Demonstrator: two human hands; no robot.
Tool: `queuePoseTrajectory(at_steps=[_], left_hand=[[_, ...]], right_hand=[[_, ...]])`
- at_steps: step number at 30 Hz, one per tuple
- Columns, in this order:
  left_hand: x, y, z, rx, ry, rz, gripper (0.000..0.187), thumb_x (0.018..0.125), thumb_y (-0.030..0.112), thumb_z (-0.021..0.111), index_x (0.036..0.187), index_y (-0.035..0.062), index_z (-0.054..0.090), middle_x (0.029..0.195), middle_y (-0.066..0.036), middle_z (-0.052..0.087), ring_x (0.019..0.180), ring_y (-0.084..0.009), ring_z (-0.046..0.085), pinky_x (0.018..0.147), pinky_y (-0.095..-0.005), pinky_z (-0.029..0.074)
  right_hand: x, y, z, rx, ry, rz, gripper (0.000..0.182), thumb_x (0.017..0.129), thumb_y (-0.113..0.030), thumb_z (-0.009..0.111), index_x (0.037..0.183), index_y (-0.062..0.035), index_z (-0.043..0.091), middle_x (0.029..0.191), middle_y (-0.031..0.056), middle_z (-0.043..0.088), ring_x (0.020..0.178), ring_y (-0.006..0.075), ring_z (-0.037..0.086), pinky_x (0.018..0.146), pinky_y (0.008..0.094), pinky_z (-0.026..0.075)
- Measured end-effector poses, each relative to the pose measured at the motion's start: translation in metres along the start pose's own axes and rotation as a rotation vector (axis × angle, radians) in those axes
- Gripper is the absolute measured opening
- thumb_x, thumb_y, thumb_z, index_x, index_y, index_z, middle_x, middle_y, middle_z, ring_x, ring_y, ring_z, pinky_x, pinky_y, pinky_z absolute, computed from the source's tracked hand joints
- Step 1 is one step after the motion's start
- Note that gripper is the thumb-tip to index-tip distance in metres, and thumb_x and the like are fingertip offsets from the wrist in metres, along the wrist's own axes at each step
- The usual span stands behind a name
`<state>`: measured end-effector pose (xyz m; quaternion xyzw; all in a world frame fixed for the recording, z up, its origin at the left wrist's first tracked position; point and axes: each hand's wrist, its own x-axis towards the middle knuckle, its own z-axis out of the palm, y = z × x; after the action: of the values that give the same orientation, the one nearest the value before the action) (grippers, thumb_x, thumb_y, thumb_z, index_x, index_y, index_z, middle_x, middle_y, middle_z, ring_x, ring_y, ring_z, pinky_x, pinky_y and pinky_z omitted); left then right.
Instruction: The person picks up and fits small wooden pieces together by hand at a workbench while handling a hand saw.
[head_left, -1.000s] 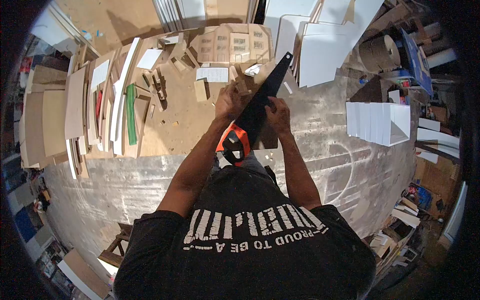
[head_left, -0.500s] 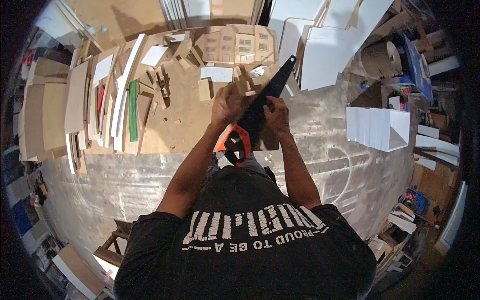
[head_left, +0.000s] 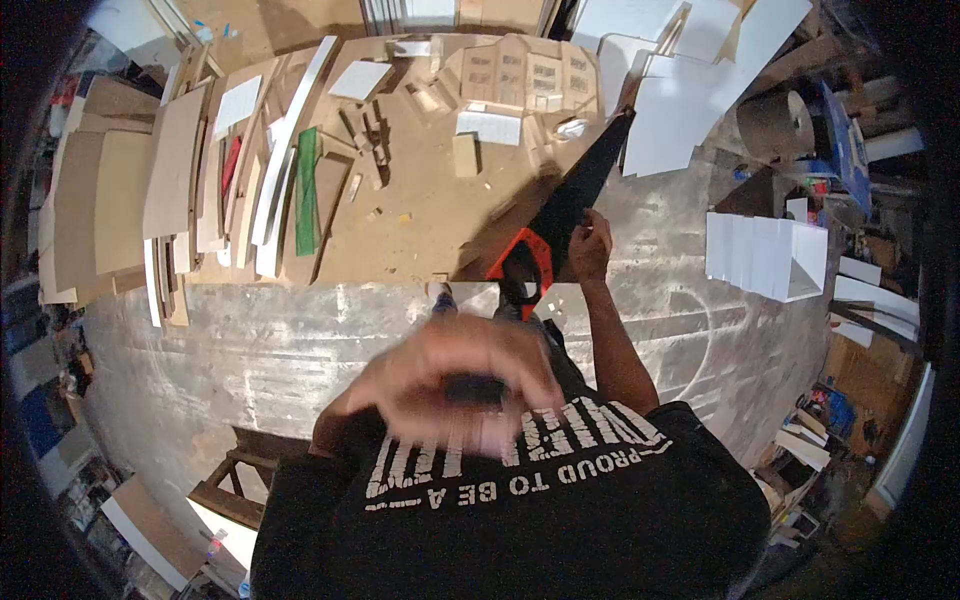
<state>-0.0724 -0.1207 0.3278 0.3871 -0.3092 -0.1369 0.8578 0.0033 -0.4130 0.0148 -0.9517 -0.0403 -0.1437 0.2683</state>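
Observation:
A hand saw (head_left: 575, 190) with a dark blade and an orange-and-black handle (head_left: 526, 266) lies slantwise on the workbench, its handle at the near edge. Beside the blade's right edge is my right hand (head_left: 592, 246), fingers curled in; whether they pinch anything is hidden. My left hand (head_left: 455, 375) is raised in front of my chest, close to the camera and blurred. Its fingers and thumb curve apart, with only the dark shirt visible between them. Beyond the saw, small wood pieces (head_left: 538, 140) lie near a wooden house-front model (head_left: 530, 75).
On the bench (head_left: 370, 250) are a small wood block (head_left: 466, 155), a white sheet (head_left: 488, 126) and a green strip (head_left: 307, 190). Boards (head_left: 125, 190) are stacked at left. White panels (head_left: 670, 115) lean at the back right. A white box (head_left: 765, 255) stands on the floor at right.
My left hand has left the bench beside the saw and come up toward my chest. The right hand has slid nearer along the blade. The view has shifted; the saw stays put on the bench.

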Motion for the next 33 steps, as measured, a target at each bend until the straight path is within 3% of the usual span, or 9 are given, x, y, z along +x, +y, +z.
queuePoseTrajectory(at_steps=[2,3,6,11,17,21,26,31,33], left_hand=[[0.013,0.023,0.024,-0.298,-0.362,0.240,0.024,0.093,0.013,0.063,0.115,0.0029,0.063,0.097,-0.018,0.064,0.075,-0.0273,0.063,0.060,-0.0360,0.048],[0.004,0.029,0.032,-0.357,-0.379,0.275,0.017,0.091,0.015,0.066,0.100,0.0016,0.061,0.096,-0.017,0.064,0.074,-0.0313,0.064,0.060,-0.0401,0.048],[-0.015,0.043,0.066,-0.490,-0.272,0.420,0.016,0.098,0.025,0.057,0.106,0.0132,0.063,0.091,-0.017,0.062,0.065,-0.0254,0.060,0.052,-0.0336,0.047],[-0.037,0.062,0.055,-0.557,-0.465,0.333,0.018,0.097,0.024,0.056,0.099,0.0056,0.056,0.086,-0.015,0.053,0.071,-0.0267,0.058,0.052,-0.0360,0.045],[-0.056,0.079,0.051,-0.562,-0.690,0.155,0.014,0.094,0.018,0.062,0.096,0.0040,0.063,0.088,-0.014,0.061,0.070,-0.0319,0.060,0.056,-0.0390,0.046],[-0.068,0.093,0.069,-0.719,-0.462,0.331,0.024,0.103,0.016,0.048,0.118,0.0091,0.065,0.083,-0.015,0.058,0.062,-0.0246,0.058,0.049,-0.0317,0.045],[-0.069,0.089,0.015,-0.266,-0.546,0.131,0.026,0.088,0.021,0.071,0.093,-0.0020,0.062,0.093,-0.015,0.063,0.080,-0.0328,0.065,0.067,-0.0409,0.050],[-0.095,0.059,-0.051,0.564,0.245,-0.262,0.027,0.088,0.006,0.069,0.113,0.0024,0.060,0.096,-0.010,0.065,0.086,-0.0183,0.064,0.074,-0.0367,0.052],[-0.124,0.021,-0.095,1.013,0.447,-0.462,0.029,0.087,0.007,0.068,0.115,0.0021,0.061,0.097,-0.013,0.066,0.085,-0.0237,0.066,0.073,-0.0364,0.053]], right_hand=[[-0.015,-0.011,0.003,0.013,-0.022,0.029,0.033,0.085,-0.005,0.063,0.118,-0.0002,0.057,0.102,0.0173,0.062,0.089,0.0314,0.064,0.079,0.0401,0.052],[-0.020,-0.017,0.004,0.018,-0.029,0.041,0.035,0.085,-0.004,0.063,0.119,-0.0001,0.057,0.103,0.0166,0.061,0.089,0.0302,0.064,0.078,0.0391,0.053],[-0.038,-0.036,0.001,0.048,-0.046,0.170,0.038,0.085,-0.003,0.063,0.122,0.0001,0.056,0.106,0.0172,0.060,0.084,0.0262,0.064,0.076,0.0360,0.054],[-0.069,-0.066,-0.015,0.097,-0.017,0.276,0.038,0.085,-0.005,0.064,0.121,0.0019,0.057,0.108,0.0192,0.060,0.083,0.0273,0.065,0.072,0.0361,0.055],[-0.088,-0.081,-0.027,0.063,0.001,0.301,0.037,0.083,-0.007,0.066,0.118,0.0024,0.059,0.106,0.0208,0.061,0.083,0.0298,0.065,0.068,0.0369,0.055],[-0.096,-0.063,-0.017,0.005,0.014,0.214,0.036,0.083,-0.007,0.067,0.118,0.0012,0.059,0.102,0.0211,0.061,0.082,0.0310,0.065,0.068,0.0370,0.055],[-0.096,-0.054,0.005,-0.006,0.014,0.166,0.040,0.082,-0.008,0.069,0.119,0.0013,0.059,0.105,0.0214,0.060,0.084,0.0317,0.065,0.071,0.0374,0.055],[-0.075,-0.075,0.007,0.026,-0.002,0.262,0.043,0.083,-0.012,0.071,0.122,0.0016,0.058,0.108,0.0222,0.059,0.094,0.0349,0.063,0.083,0.0413,0.053],[-0.063,-0.080,0.007,0.007,0.015,0.255,0.042,0.082,-0.013,0.071,0.120,0.0016,0.059,0.108,0.0221,0.060,0.097,0.0363,0.063,0.086,0.0432,0.052]])
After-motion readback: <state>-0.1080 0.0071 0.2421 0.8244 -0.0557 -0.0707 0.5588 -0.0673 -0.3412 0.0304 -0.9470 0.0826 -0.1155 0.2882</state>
